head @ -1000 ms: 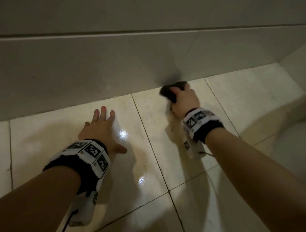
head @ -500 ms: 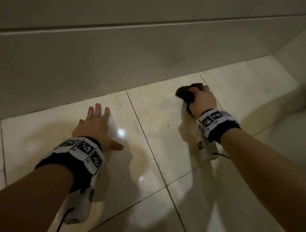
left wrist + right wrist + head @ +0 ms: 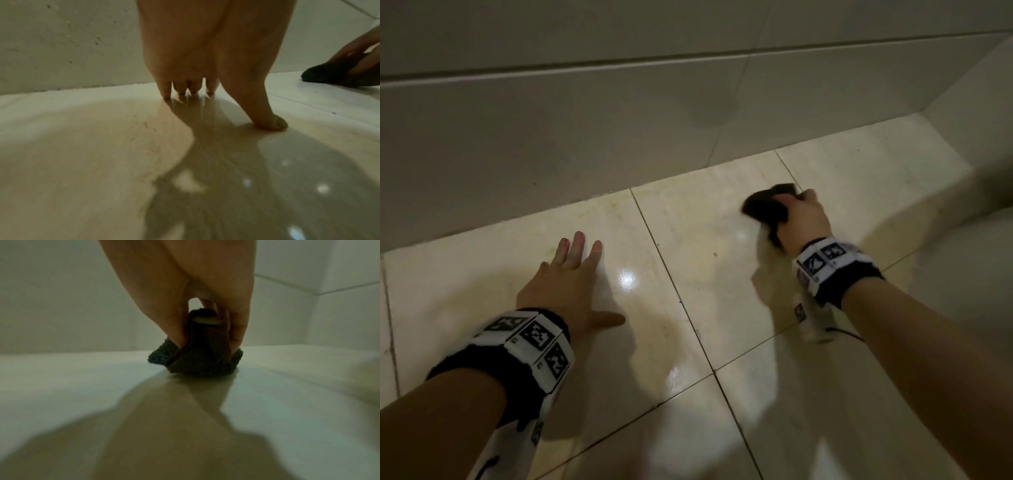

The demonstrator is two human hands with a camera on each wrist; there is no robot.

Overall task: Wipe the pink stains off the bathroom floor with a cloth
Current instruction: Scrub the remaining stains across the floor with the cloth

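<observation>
1. The right hand (image 3: 806, 219) grips a dark bunched cloth (image 3: 765, 205) on the floor (image 3: 705, 246) near the far wall (image 3: 551, 137); the cloth is motion-blurred.
2. The left hand (image 3: 566, 284) lies flat, fingers spread, holding nothing.
3. No pink stains can be made out in the dim light.

Floor (image 3: 688, 222) tiles – glossy, smooth; cloth (image 3: 765, 205) – dark, nubby terry.

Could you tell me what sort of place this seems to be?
Probably a bathroom or other tiled wet room: glossy cream floor tiles meet a tiled wall, and the right hand presses a dark cloth onto the floor.
</observation>
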